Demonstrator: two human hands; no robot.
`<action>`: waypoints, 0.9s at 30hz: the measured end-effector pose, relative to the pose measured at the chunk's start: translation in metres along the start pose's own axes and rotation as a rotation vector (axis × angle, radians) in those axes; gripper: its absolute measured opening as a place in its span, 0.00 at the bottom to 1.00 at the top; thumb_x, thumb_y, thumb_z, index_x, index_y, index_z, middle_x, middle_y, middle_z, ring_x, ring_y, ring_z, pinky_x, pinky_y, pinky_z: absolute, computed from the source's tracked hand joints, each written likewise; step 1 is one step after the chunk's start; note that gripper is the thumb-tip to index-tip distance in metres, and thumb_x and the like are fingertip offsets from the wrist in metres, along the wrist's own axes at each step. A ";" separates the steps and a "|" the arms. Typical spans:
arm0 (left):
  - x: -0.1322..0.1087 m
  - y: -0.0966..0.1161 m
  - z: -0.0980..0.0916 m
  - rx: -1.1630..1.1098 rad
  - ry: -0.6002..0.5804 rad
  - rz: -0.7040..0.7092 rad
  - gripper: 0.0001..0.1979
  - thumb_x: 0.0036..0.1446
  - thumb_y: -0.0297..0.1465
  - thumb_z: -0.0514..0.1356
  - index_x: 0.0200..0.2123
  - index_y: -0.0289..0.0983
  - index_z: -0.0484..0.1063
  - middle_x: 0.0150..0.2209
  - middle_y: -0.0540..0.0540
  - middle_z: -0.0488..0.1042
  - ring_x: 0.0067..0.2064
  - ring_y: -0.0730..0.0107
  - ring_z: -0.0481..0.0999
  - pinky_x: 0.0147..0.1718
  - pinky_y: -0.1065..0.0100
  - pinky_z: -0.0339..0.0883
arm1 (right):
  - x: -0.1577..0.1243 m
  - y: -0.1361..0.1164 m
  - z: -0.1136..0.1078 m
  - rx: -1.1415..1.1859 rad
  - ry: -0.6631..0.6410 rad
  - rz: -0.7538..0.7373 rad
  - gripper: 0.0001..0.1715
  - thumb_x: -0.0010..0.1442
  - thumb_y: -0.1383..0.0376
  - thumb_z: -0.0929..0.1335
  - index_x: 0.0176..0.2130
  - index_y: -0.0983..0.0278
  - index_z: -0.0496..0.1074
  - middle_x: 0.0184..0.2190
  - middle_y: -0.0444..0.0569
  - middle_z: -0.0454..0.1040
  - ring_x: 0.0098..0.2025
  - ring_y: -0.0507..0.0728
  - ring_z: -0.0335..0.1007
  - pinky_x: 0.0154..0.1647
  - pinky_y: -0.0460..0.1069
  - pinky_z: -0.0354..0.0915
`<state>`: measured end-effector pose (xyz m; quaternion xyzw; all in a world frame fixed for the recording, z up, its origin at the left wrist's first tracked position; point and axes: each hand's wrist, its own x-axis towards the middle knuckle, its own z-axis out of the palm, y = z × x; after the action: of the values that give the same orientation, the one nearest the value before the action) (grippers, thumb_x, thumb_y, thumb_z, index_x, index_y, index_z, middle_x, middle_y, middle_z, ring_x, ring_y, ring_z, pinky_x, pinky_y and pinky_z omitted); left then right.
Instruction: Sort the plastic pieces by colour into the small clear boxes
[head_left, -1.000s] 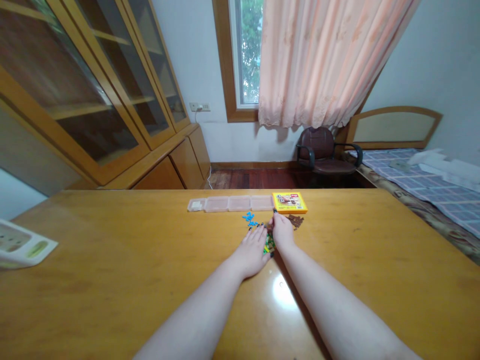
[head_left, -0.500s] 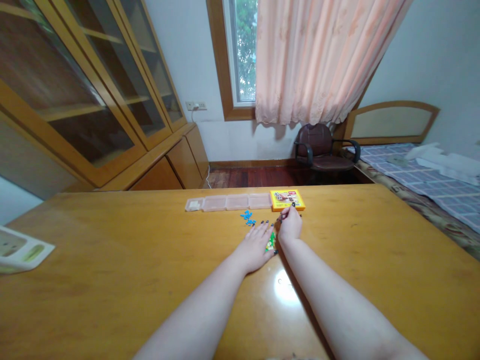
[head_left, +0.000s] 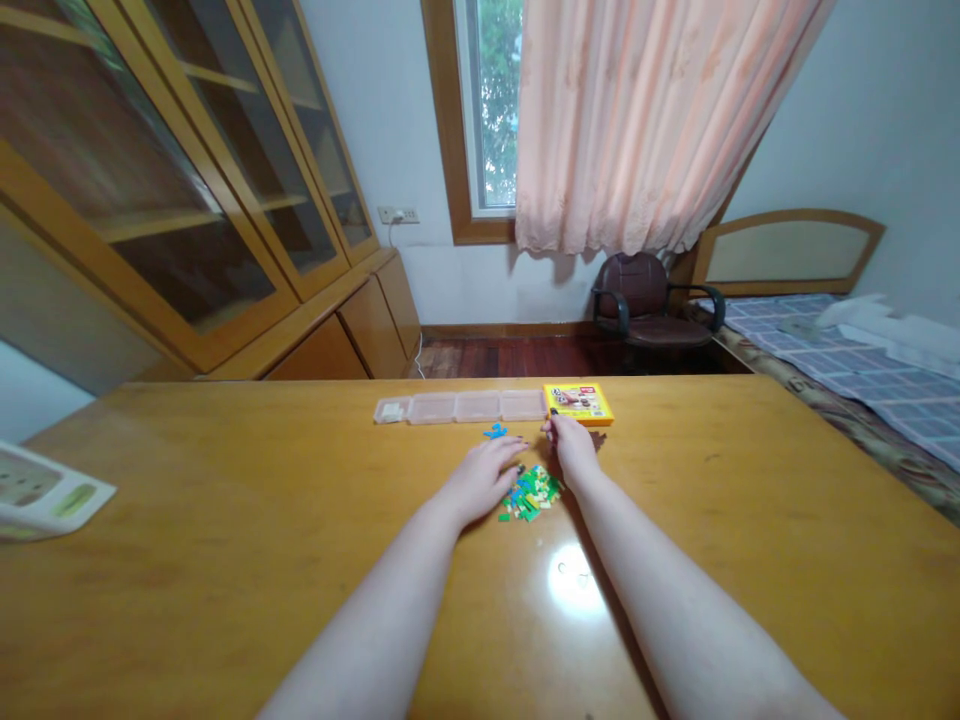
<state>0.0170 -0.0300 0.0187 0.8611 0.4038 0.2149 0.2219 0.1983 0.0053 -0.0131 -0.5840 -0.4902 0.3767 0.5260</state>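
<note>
A loose pile of small green, white, yellow and blue toy bricks [head_left: 534, 494] lies between my hands on the table [head_left: 262, 530]. My left hand [head_left: 480, 482] rests at the pile's left side, fingers stretched forward and apart; it appears to hold nothing. Just beyond its fingertips is a small group of blue bricks [head_left: 495, 431], partly covered. My right hand [head_left: 574, 452] is beyond the pile on the right, fingers curled together in a pinch; anything inside them is too small to make out. Brown bricks [head_left: 598, 440] lie beside it, partly hidden.
A yellow box [head_left: 589, 401] stands beyond my right hand. To its left runs a row of clear plastic compartments [head_left: 454, 407], with something whitish in the leftmost one. A white power strip [head_left: 49, 492] is at the table's left edge. An office chair [head_left: 645, 300] stands behind the table.
My left hand has drawn left off the mixed pile, uncovering it. My right hand has shifted slightly left, fingers still curled, and brown bricks now show beside it.
</note>
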 end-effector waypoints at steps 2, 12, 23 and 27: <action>-0.002 -0.015 -0.012 -0.027 0.050 -0.090 0.17 0.57 0.29 0.51 0.49 0.39 0.71 0.50 0.44 0.72 0.52 0.65 0.69 0.54 0.61 0.61 | -0.002 -0.006 -0.004 -0.061 -0.147 0.017 0.19 0.54 0.54 0.60 0.23 0.63 0.67 0.14 0.40 0.61 0.18 0.51 0.56 0.20 0.45 0.52; -0.005 -0.029 -0.010 -0.145 -0.139 -0.129 0.18 0.47 0.25 0.52 0.38 0.41 0.77 0.40 0.50 0.78 0.42 0.68 0.75 0.46 0.67 0.66 | -0.007 -0.006 -0.026 -0.406 -0.427 -0.177 0.28 0.57 0.50 0.62 0.16 0.65 0.67 0.12 0.41 0.61 0.16 0.48 0.53 0.19 0.44 0.46; 0.003 -0.022 -0.001 -0.014 -0.190 -0.085 0.19 0.49 0.26 0.53 0.43 0.43 0.76 0.43 0.52 0.77 0.45 0.68 0.74 0.47 0.69 0.64 | -0.006 -0.010 -0.025 -0.549 -0.448 -0.163 0.29 0.59 0.50 0.61 0.17 0.66 0.70 0.15 0.45 0.69 0.18 0.49 0.58 0.22 0.45 0.52; 0.002 -0.024 -0.004 0.026 -0.123 -0.148 0.17 0.51 0.26 0.52 0.42 0.42 0.76 0.43 0.51 0.77 0.45 0.67 0.74 0.47 0.68 0.64 | -0.006 -0.011 -0.025 -0.576 -0.455 -0.130 0.29 0.59 0.51 0.60 0.19 0.66 0.72 0.16 0.46 0.69 0.19 0.50 0.60 0.23 0.45 0.52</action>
<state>0.0014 -0.0133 0.0093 0.8434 0.4546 0.1395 0.2501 0.2191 -0.0073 0.0009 -0.5769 -0.7167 0.3094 0.2405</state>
